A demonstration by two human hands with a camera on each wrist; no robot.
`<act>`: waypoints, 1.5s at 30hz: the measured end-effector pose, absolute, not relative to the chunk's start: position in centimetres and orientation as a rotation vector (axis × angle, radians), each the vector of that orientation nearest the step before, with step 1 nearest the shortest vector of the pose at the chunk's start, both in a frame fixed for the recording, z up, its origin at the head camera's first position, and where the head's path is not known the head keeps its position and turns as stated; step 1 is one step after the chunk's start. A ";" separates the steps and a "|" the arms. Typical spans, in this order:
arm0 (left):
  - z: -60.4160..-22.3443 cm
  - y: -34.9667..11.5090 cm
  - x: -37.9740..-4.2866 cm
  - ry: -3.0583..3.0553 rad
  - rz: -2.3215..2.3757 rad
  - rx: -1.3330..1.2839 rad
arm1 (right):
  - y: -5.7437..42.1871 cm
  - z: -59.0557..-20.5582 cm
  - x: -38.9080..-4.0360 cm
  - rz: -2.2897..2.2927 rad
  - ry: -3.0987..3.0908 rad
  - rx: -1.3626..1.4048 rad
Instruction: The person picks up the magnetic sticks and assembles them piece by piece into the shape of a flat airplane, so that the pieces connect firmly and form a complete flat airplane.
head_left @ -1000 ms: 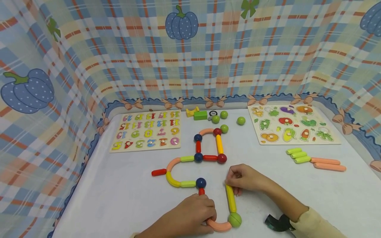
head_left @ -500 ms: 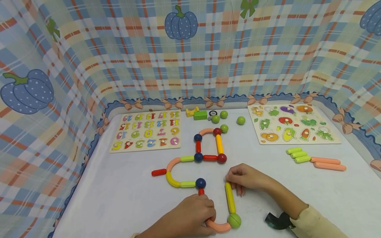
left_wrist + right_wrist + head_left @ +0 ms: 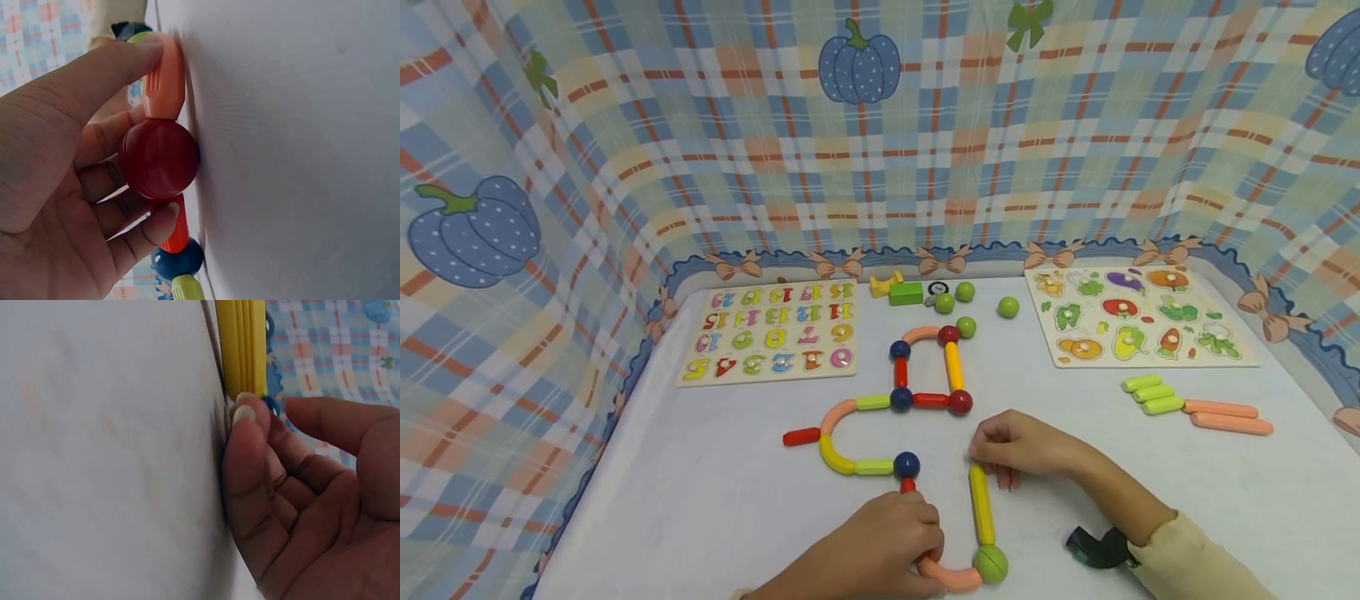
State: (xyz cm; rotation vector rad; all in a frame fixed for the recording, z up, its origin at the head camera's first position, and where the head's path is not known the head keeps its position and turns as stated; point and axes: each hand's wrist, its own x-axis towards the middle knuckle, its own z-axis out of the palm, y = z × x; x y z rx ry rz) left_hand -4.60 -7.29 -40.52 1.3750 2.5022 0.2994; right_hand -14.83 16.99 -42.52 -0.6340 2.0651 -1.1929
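Note:
My left hand pinches a peach curved magnetic rod between thumb and fingers. Its other fingers lie behind a red ball, with the little finger against a short red rod. That red rod runs up to a blue ball. At the other end of the peach piece sits a green ball, from which a straight yellow rod extends away from me. My right hand has its fingertips at the yellow rod's far end, loosely bent, the thumb apart from them.
Joined rods and balls, with a red ball at one corner, continue beyond my hands. Number and vegetable puzzle boards stand behind. Loose light-green rods and peach rods lie right. Loose green balls sit at the back.
The yellow rod and green ball have slid slightly toward me. My left hand keeps its place; the right stays at the rod's far end.

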 end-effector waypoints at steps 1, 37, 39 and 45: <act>-40.5 -7.3 -4.6 2.501 0.299 1.376 | 17.2 -42.3 -15.4 -1.174 2.114 -0.634; -39.7 -2.4 -5.7 2.401 0.060 1.281 | 16.1 -40.4 -16.0 -0.734 2.380 -0.524; -39.6 -2.4 -5.6 2.411 0.051 1.303 | 15.6 -40.4 -15.3 -0.752 2.353 -0.551; -39.4 -2.5 -5.3 2.442 0.073 1.367 | 15.3 -40.4 -14.5 -0.792 2.309 -0.536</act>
